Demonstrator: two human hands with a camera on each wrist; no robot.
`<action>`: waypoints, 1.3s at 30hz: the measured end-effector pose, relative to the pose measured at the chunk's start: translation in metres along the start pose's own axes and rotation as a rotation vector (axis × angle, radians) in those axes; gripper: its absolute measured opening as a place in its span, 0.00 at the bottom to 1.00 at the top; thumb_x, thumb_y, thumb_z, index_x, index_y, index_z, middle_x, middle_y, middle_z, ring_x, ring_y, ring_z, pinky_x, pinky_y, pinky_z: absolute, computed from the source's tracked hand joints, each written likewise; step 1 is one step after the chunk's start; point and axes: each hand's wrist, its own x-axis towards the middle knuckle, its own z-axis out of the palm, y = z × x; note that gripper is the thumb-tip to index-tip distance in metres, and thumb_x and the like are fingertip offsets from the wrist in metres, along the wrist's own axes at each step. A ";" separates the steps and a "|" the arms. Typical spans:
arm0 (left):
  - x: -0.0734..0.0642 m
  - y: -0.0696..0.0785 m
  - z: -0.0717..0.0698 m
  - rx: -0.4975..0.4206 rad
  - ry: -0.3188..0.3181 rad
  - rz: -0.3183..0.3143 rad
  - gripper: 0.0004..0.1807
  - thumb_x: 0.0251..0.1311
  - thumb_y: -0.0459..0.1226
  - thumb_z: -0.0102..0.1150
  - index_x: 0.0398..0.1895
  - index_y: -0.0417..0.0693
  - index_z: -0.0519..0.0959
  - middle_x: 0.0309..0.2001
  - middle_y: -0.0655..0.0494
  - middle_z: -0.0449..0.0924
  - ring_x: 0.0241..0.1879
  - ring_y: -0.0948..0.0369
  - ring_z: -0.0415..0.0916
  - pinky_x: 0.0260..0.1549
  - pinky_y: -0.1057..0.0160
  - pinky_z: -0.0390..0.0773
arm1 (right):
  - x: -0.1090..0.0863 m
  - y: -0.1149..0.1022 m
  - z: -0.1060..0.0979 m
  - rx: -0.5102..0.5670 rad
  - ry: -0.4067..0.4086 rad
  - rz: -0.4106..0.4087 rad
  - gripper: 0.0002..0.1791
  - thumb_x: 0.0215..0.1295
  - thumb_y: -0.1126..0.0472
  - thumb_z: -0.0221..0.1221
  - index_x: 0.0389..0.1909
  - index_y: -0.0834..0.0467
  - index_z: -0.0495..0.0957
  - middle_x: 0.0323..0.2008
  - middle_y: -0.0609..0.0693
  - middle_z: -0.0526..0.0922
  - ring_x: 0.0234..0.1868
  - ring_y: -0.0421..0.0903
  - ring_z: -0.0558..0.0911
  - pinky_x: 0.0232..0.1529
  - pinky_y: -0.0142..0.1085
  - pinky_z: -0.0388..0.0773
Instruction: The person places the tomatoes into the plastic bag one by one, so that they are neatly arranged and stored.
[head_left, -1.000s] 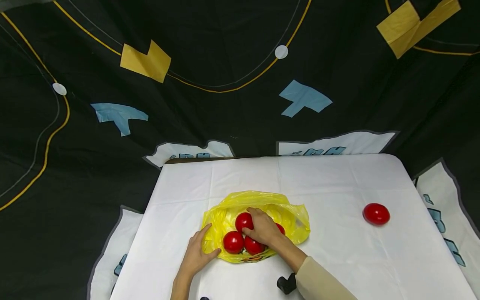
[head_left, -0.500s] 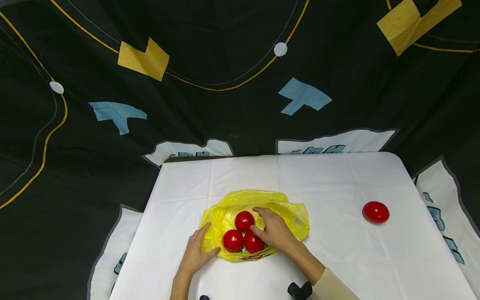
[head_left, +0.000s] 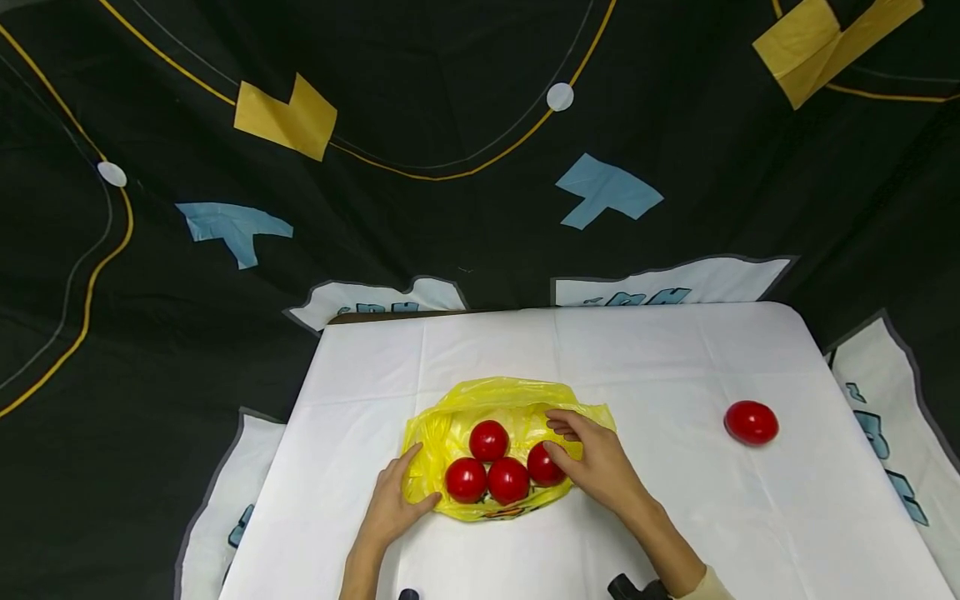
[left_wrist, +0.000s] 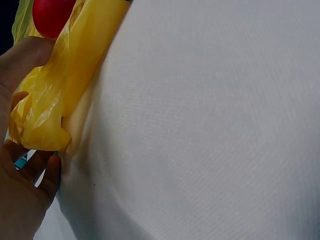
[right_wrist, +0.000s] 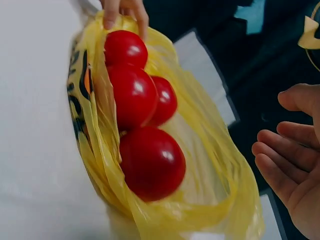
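Observation:
A yellow plastic bag (head_left: 517,392) lies on the white table with its mouth spread open. Several smooth, glossy red balls (head_left: 507,481) sit inside it. At its left end, my left hand (head_left: 390,504) holds the bag between thumb and fingers, as the bunched plastic (left_wrist: 47,112) in the left wrist view shows. My right hand (head_left: 600,462) hovers over the bag's right part, fingers loosely bent with nothing in them. In the head view its thumb overlaps the rightmost ball (head_left: 545,464). The right wrist view has that ball (right_wrist: 152,162) apart from the hand (right_wrist: 295,160).
Another red ball (head_left: 752,423) lies alone on the right side of the white-covered table (head_left: 675,358). A dark cloth (head_left: 450,233) with taped shapes hangs behind. A black device (head_left: 637,588) is at my right forearm.
My right hand has drawn back to the right from among the balls, uncovering the rightmost one. The left hand stays at the bag's left end.

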 end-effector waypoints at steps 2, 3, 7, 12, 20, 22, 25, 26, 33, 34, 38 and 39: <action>0.000 0.000 0.000 -0.002 0.001 0.000 0.49 0.39 0.50 0.75 0.69 0.63 0.62 0.59 0.54 0.71 0.58 0.52 0.64 0.58 0.44 0.66 | -0.004 0.003 -0.006 -0.004 0.015 0.001 0.23 0.59 0.58 0.65 0.56 0.57 0.74 0.46 0.46 0.82 0.45 0.42 0.81 0.47 0.36 0.79; 0.000 0.000 0.000 0.000 0.001 0.007 0.49 0.39 0.50 0.75 0.69 0.62 0.63 0.58 0.53 0.71 0.58 0.51 0.64 0.57 0.44 0.66 | -0.006 0.004 -0.008 -0.010 0.024 0.000 0.23 0.59 0.58 0.65 0.56 0.57 0.74 0.46 0.46 0.82 0.45 0.42 0.81 0.47 0.37 0.79; 0.000 0.000 -0.001 0.002 -0.001 0.009 0.49 0.39 0.50 0.75 0.69 0.62 0.63 0.58 0.53 0.72 0.57 0.52 0.65 0.57 0.44 0.67 | -0.015 0.012 -0.022 -0.026 0.073 0.007 0.23 0.58 0.60 0.66 0.55 0.57 0.74 0.45 0.48 0.83 0.44 0.43 0.82 0.45 0.39 0.80; 0.000 0.001 -0.001 0.002 -0.009 -0.002 0.49 0.39 0.51 0.75 0.69 0.63 0.62 0.57 0.54 0.71 0.58 0.52 0.64 0.58 0.44 0.66 | -0.025 0.029 -0.045 -0.094 0.171 0.054 0.23 0.57 0.61 0.67 0.54 0.57 0.75 0.43 0.47 0.83 0.41 0.43 0.82 0.43 0.36 0.79; 0.001 -0.001 -0.001 0.009 0.007 0.017 0.49 0.39 0.50 0.75 0.69 0.61 0.63 0.57 0.53 0.72 0.57 0.51 0.65 0.57 0.44 0.66 | -0.039 0.070 -0.091 -0.185 0.334 0.103 0.24 0.54 0.66 0.67 0.53 0.61 0.76 0.43 0.53 0.83 0.40 0.50 0.81 0.43 0.15 0.69; 0.001 -0.001 -0.001 0.009 0.004 0.017 0.49 0.39 0.50 0.75 0.69 0.62 0.62 0.57 0.53 0.72 0.57 0.51 0.65 0.57 0.44 0.66 | -0.042 0.078 -0.101 -0.189 0.338 0.103 0.25 0.54 0.66 0.67 0.54 0.63 0.74 0.43 0.55 0.83 0.41 0.50 0.79 0.44 0.13 0.68; 0.000 -0.001 -0.001 0.006 0.000 0.018 0.49 0.40 0.51 0.75 0.69 0.61 0.62 0.58 0.52 0.72 0.58 0.50 0.64 0.57 0.43 0.66 | -0.048 0.088 -0.115 -0.209 0.336 0.097 0.26 0.53 0.67 0.67 0.54 0.64 0.73 0.43 0.57 0.82 0.41 0.46 0.79 0.44 0.13 0.67; 0.000 -0.001 -0.001 0.004 -0.003 0.015 0.49 0.40 0.51 0.75 0.69 0.62 0.62 0.58 0.52 0.71 0.58 0.50 0.64 0.57 0.43 0.65 | -0.050 0.091 -0.118 -0.216 0.334 0.097 0.26 0.53 0.66 0.68 0.54 0.64 0.73 0.43 0.57 0.82 0.41 0.43 0.78 0.43 0.13 0.67; 0.000 -0.002 0.000 0.007 0.002 0.017 0.49 0.40 0.52 0.74 0.69 0.62 0.62 0.58 0.52 0.71 0.58 0.51 0.64 0.57 0.42 0.66 | -0.062 0.107 -0.139 -0.287 0.329 0.173 0.28 0.55 0.62 0.67 0.56 0.63 0.71 0.45 0.59 0.79 0.43 0.45 0.77 0.43 0.10 0.62; 0.000 -0.002 0.000 0.008 0.005 0.018 0.49 0.40 0.52 0.74 0.69 0.62 0.62 0.58 0.52 0.71 0.58 0.51 0.64 0.56 0.43 0.66 | -0.063 0.108 -0.141 -0.302 0.329 0.193 0.29 0.55 0.61 0.67 0.57 0.64 0.71 0.46 0.61 0.78 0.44 0.50 0.76 0.45 0.15 0.67; 0.000 -0.002 0.001 0.003 0.011 0.024 0.49 0.40 0.51 0.74 0.69 0.61 0.62 0.57 0.52 0.72 0.57 0.51 0.65 0.56 0.43 0.67 | -0.068 0.116 -0.147 -0.342 0.344 0.284 0.33 0.55 0.62 0.66 0.61 0.65 0.66 0.51 0.69 0.71 0.50 0.66 0.71 0.48 0.50 0.77; 0.000 -0.002 0.001 0.003 0.012 0.022 0.49 0.40 0.51 0.74 0.69 0.61 0.62 0.57 0.53 0.72 0.57 0.51 0.65 0.56 0.44 0.67 | -0.069 0.118 -0.148 -0.349 0.351 0.303 0.35 0.54 0.63 0.67 0.62 0.66 0.65 0.53 0.71 0.69 0.51 0.68 0.69 0.46 0.60 0.74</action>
